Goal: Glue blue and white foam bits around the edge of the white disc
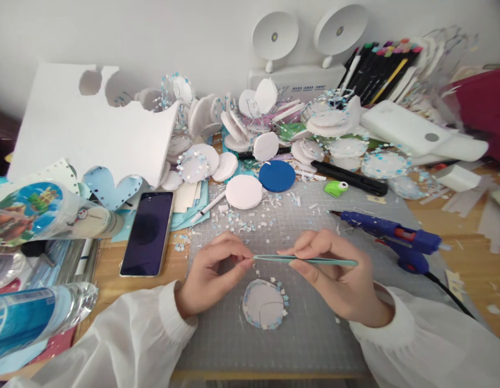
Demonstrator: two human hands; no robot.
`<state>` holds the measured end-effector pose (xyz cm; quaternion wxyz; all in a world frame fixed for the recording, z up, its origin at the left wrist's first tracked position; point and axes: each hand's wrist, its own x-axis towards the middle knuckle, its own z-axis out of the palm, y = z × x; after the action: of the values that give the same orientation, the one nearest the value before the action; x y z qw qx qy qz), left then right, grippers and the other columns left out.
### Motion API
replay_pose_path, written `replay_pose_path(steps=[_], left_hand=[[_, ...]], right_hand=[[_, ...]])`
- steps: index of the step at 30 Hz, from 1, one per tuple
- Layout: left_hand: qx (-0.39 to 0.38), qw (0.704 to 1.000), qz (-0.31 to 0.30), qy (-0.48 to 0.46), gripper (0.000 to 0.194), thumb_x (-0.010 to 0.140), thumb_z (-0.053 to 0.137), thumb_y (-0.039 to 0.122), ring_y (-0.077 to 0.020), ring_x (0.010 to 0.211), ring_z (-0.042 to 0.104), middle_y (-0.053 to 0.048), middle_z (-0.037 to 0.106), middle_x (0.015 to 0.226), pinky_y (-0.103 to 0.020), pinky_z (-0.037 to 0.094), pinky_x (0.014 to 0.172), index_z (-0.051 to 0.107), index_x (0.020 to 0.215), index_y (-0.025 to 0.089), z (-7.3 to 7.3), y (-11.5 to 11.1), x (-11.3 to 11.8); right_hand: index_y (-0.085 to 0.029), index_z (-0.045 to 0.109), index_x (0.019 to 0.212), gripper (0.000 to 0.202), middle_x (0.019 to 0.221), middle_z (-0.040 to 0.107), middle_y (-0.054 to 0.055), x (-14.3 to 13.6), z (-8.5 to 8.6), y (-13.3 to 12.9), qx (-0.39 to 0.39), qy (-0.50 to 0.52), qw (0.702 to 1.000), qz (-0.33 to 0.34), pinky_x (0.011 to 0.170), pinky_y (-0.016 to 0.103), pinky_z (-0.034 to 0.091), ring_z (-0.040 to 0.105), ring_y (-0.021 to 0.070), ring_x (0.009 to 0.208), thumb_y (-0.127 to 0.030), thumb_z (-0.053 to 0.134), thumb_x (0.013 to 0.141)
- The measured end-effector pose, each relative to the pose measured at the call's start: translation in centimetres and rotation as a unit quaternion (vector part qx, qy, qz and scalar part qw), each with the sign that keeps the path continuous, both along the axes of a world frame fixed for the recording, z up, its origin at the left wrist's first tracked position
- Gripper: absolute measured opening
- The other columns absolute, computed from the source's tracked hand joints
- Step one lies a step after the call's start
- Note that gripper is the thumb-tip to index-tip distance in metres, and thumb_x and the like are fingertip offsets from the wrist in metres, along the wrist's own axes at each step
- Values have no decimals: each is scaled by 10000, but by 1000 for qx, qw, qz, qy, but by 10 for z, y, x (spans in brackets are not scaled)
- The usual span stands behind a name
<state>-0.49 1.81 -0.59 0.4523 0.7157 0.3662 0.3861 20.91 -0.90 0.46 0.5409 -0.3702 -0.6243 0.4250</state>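
Note:
My right hand (334,272) is closed around a pair of pale green tweezers (322,261), held level with the tips pointing left. The thumb and forefinger of my left hand (217,272) pinch together right at the tweezer tips. Whatever sits between those fingertips is too small to name. Just below, on the grey cutting mat (310,345), lies a white foam disc (262,304) edged with tiny blue and white paper flowers. More tiny paper flowers (233,226) are scattered over the mat above my left hand.
At the right lies a blue glue gun (391,231) with its cord. A green paper punch (336,187), a black cutter (350,179) and a blue disc (277,176) lie beyond. A phone (148,234) and bottle (35,318) are left; foam discs (244,192) crowd the back.

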Motion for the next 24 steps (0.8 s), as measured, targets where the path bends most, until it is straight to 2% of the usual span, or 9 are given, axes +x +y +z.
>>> replay_pose_path(steps=[17,21,24], left_hand=[[1,1000,-10,-5,62,838,614,173,-151,715,573,-55,618,765,-278,470,645,675,847,175,0,-1,0],[-3,1000,6,2,85,851,600,206,-150,690,561,-56,610,735,-271,453,620,668,819,167,1,-1,1],[-6,1000,20,9,112,866,585,227,-150,705,560,-57,619,748,-270,448,639,652,804,161,-1,-1,3]], right_hand=[[-200,592,792,105,728,627,20,1,4,3,-28,33,999,-8,664,299,586,671,156,719,-105,633,810],[-206,595,791,80,750,599,13,4,-1,6,-58,69,995,-33,678,317,593,665,156,707,-161,660,802],[-204,596,783,78,763,599,10,6,-4,8,-52,84,993,-61,675,311,578,636,135,662,-185,671,797]])
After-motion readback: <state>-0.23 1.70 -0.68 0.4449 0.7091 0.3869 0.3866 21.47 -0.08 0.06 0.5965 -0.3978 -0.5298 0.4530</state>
